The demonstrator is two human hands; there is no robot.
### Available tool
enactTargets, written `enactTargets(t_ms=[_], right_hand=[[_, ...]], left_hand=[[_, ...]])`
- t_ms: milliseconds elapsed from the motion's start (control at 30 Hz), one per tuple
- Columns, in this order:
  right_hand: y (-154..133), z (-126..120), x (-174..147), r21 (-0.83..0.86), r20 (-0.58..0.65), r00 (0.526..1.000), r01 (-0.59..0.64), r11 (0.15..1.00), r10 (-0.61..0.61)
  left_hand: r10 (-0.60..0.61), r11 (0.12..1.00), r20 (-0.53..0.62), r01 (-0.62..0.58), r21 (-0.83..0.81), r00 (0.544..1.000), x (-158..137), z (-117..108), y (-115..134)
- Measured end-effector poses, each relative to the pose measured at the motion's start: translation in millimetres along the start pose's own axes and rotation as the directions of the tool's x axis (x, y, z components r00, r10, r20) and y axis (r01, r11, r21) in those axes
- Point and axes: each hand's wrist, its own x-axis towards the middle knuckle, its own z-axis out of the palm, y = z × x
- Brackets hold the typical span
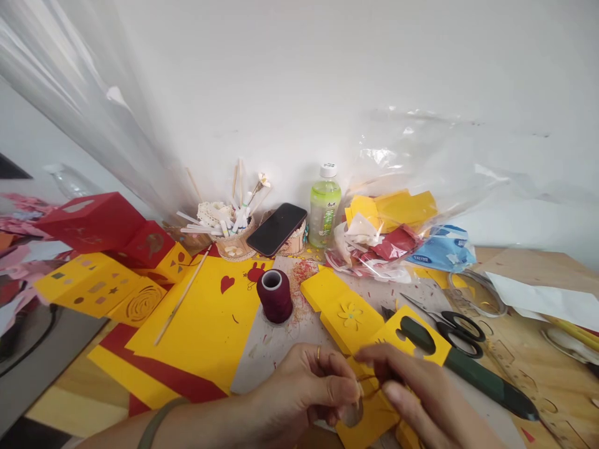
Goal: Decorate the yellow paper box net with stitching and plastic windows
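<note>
My left hand (pixel 313 386) is closed in a pinch low in the middle, thumb against index finger. Thin dark red thread (pixel 373 379) runs from its fingertips toward my right hand (pixel 418 393), whose slightly blurred fingers are bent around the strands. Below the left thumb shows a pale rounded piece (pixel 353 413), too unclear to name. Under both hands lies a folded yellow paper piece (pixel 358 318) with a flower cut-out. Behind them stands a spool of dark red thread (pixel 275 299).
Scissors (pixel 461 330) and a dark green-handled tool (pixel 491 380) lie right, beside a clear ruler (pixel 519 374). Yellow sheets (pixel 191 324), a thin stick (pixel 182 296) and red boxes (pixel 103 224) are left. A phone (pixel 278 227) and green bottle (pixel 325 212) are behind.
</note>
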Motion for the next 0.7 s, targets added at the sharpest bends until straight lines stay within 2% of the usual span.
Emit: enactTargets(t_ms=[67,133,267,367,433,500,567,633,700], right_hand=[[5.3,-0.9,18.1,0.013,0.027,0.995,-0.095,0.995,0.095],[7.5,6.1,42.3,-0.016,0.061,0.989,-0.133,0.991,0.134],[-2.1,40.4,90.8,0.081,0.232,0.972,-0.057,0.995,0.036],[-9.8,66.3,113.6,0.081,0.24,0.97,-0.064,0.995,0.043],[-12.0,73.8,119.9,0.078,0.228,0.972,-0.079,0.994,0.059],[-14.5,69.6,119.1,0.093,0.202,0.977,-0.089,0.992,0.068],[-18.6,53.3,112.0,0.133,0.163,0.984,-0.09,0.987,0.068],[-22.0,26.5,98.7,0.241,0.107,0.992,-0.091,0.966,0.067],[-20.8,-8.3,79.4,0.465,0.007,0.995,-0.095,0.88,0.104]], left_hand=[[0.002,0.998,-0.002,-0.002,0.056,1.0,-2.6,-4.2,0.4],[0.005,0.993,0.035,-0.009,0.116,0.999,-4.7,-9.5,-0.7],[0.035,0.969,0.114,-0.062,0.24,0.993,-7.5,-22.0,-5.9],[0.072,0.943,0.156,-0.119,0.311,0.985,-10.6,-31.1,-9.2],[0.092,0.929,0.16,-0.143,0.342,0.983,-12.9,-35.3,-9.8],[0.084,0.919,0.165,-0.14,0.368,0.983,-14.8,-37.0,-9.2],[0.049,0.919,0.175,-0.113,0.377,0.983,-15.4,-36.5,-8.4],[0.015,0.923,0.198,-0.089,0.375,0.98,-14.2,-35.0,-8.0],[-0.015,0.919,0.231,-0.078,0.385,0.973,-11.7,-33.5,-7.4]])
